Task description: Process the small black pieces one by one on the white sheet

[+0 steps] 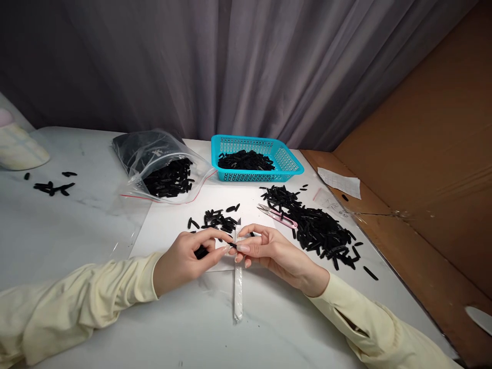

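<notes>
My left hand and my right hand meet at the centre, both pinching one small black piece between thumb and fingertips. Beneath them lies a long tool with a white wrapped handle, its dark tip pointing away. A small group of black pieces is on the white paper just beyond my hands. Pink-handled snips rest against a larger heap of black pieces on the right.
Behind stand an open clear zip bag of black pieces and a blue basket holding more. A few loose pieces lie far left. Cardboard rises at the right, with a paper slip beside it.
</notes>
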Tool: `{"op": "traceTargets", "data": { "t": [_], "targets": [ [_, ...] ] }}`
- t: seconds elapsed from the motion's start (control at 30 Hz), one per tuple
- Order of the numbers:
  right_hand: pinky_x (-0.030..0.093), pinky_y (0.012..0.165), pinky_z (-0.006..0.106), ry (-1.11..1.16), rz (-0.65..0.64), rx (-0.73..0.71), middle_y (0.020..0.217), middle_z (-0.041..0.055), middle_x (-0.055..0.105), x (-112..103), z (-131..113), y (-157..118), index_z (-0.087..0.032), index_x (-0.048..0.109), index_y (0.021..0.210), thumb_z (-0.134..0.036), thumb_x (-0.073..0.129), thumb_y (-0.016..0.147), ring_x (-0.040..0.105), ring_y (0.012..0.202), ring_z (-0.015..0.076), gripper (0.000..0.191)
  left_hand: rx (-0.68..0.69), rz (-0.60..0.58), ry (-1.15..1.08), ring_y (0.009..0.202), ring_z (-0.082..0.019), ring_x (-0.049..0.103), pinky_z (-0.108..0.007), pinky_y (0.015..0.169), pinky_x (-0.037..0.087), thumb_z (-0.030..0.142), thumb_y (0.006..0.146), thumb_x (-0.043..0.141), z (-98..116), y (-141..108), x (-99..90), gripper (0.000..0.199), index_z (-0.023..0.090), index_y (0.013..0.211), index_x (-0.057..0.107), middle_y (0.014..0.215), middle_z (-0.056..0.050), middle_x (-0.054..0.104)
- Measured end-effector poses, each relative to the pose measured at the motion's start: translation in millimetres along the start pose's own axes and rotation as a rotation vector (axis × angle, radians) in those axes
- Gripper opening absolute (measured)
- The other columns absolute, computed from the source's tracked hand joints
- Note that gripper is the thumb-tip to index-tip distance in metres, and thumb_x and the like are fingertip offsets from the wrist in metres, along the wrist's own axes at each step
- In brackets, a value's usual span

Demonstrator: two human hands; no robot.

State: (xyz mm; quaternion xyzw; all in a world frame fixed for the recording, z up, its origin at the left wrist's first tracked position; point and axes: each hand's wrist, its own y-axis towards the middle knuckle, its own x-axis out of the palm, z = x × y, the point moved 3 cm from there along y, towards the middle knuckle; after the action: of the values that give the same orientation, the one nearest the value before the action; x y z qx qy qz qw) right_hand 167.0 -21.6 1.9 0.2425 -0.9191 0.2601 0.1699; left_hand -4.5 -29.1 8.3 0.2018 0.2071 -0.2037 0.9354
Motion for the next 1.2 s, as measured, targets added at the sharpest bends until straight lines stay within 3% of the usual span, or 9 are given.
{"op": "traceTargets", "data": {
  "t": [0.17, 0.43, 0.83, 1.07, 1.2],
  "targets": [
    [0.048, 0.062, 0.022, -0.039, 0.032, -0.01, 0.072, 0.0062, 0.073, -2.7, -0.9, 0.6, -0.015, 0.056, 0.086, -0.018, 0.08, 0.063, 0.066, 0.066, 0.0131, 0.034, 0.006, -0.016, -0.019, 0.044, -0.006, 0.03, -0.015, 0.046, 0.03, 0.015, 0.083, 0.048, 0.8, -0.6, 0.7, 0.017, 0.011, 0.094, 0.061, 0.049, 0.009, 0.034],
    [0.048, 0.058, 0.022, 0.01, -0.031, -0.032, 0.077, 0.0077, 0.073, -3.5, 0.5, 1.0, -0.014, 0.058, 0.088, -0.02, 0.076, 0.068, 0.067, 0.063, 0.013, 0.027, -0.053, -0.043, -0.015, 0.045, -0.006, 0.029, -0.017, 0.045, 0.028, 0.019, 0.085, 0.047, -1.8, -0.6, 1.5, 0.023, 0.012, 0.1, 0.063, 0.05, 0.009, 0.033],
    [0.047, 0.057, 0.022, -0.029, -0.056, -0.055, 0.075, 0.0067, 0.072, -1.7, -0.5, 0.1, -0.016, 0.055, 0.084, -0.024, 0.074, 0.072, 0.062, 0.057, 0.01, 0.024, -0.103, -0.07, 0.003, 0.043, -0.006, 0.031, -0.017, 0.041, 0.028, 0.022, 0.084, 0.049, -3.7, 2.3, 2.2, 0.027, 0.01, 0.097, 0.069, 0.05, 0.005, 0.043],
    [0.049, 0.057, 0.027, -0.33, -0.038, -0.281, 0.074, 0.0048, 0.067, 4.8, -3.8, -4.7, -0.017, 0.053, 0.089, -0.035, 0.06, 0.083, 0.061, 0.061, 0.0134, 0.02, -0.119, -0.053, -0.005, 0.042, -0.006, 0.031, -0.017, 0.04, 0.027, 0.024, 0.084, 0.049, -4.8, 2.1, 2.6, 0.027, 0.009, 0.093, 0.07, 0.048, 0.005, 0.045],
    [0.048, 0.058, 0.027, -0.749, 0.068, -0.465, 0.076, 0.0037, 0.063, 5.6, -4.3, -9.7, -0.019, 0.053, 0.094, -0.032, 0.053, 0.088, 0.06, 0.065, 0.0146, 0.014, -0.131, -0.045, 0.01, 0.044, -0.006, 0.032, -0.017, 0.04, 0.027, 0.025, 0.084, 0.051, -3.8, 1.8, 2.5, 0.026, 0.009, 0.093, 0.07, 0.053, 0.003, 0.05]
  ]
}}
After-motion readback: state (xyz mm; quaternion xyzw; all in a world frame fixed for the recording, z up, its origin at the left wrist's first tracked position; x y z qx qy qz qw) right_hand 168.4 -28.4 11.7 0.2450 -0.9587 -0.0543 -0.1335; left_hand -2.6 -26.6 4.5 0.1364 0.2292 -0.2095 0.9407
